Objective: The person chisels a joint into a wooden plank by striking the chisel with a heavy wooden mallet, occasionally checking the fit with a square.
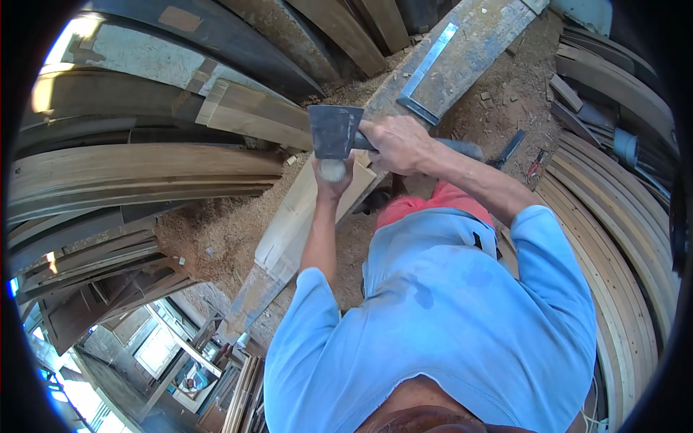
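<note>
My right hand (pixel 401 144) is wrapped round the handle of a hatchet (pixel 337 131), close behind its dark, flared metal head. The handle's grey end sticks out to the right past my wrist. Just below the hatchet head, my left hand (pixel 339 186) is closed round a tool with a pale, round-ended handle (pixel 332 170). That tool's lower part is hidden, and I cannot tell whether the head touches it. Beneath my left hand a light wooden board (pixel 292 224) lies along a worn bench plank (pixel 253 299). On the plank's far part rests a metal try square (pixel 429 65).
Stacked boards (pixel 144 169) fill the left side, and long curved-looking planks (pixel 599 252) line the right. A light beam (pixel 253 112) juts in from the left. Wood chips and sawdust (pixel 206 242) cover the ground. A dark tool (pixel 510 149) and a small red-handled tool (pixel 535 164) lie beyond my right forearm.
</note>
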